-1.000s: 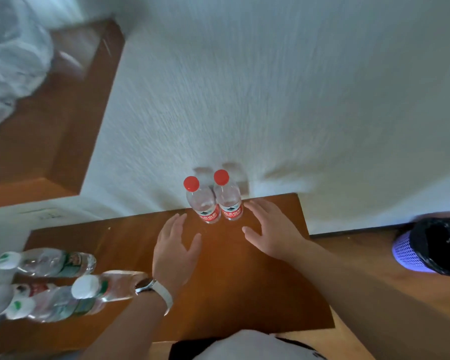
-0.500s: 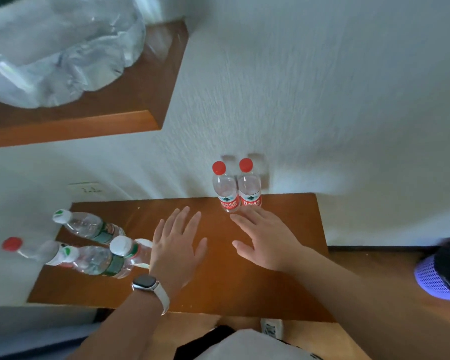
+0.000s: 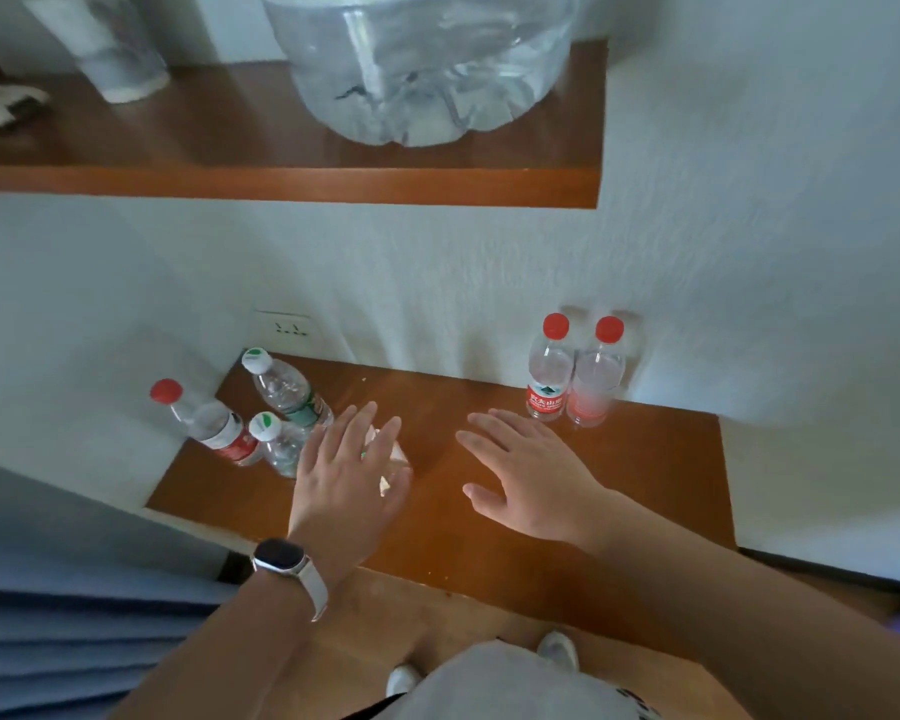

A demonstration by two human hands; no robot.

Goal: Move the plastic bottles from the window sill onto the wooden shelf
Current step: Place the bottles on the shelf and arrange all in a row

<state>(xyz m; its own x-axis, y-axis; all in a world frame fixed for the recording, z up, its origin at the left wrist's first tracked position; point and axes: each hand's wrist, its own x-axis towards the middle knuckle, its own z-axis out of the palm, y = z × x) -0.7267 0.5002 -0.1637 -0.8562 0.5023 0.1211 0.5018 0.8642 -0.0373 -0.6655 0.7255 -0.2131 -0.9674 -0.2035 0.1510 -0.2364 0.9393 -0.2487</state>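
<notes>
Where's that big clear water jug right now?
The big clear jug stands on the upper wooden ledge at the top of the head view, near its right end, above the lower wooden shelf where the small bottles stand.

White textured wall (image 3: 749, 226) fills the space beyond the hands, with a wall socket (image 3: 288, 327) ahead of the left one. Wooden floor (image 3: 437, 641) lies beneath the arms. Blue fabric (image 3: 74, 641) sits at the near left. Soft daylight falls evenly.
</notes>
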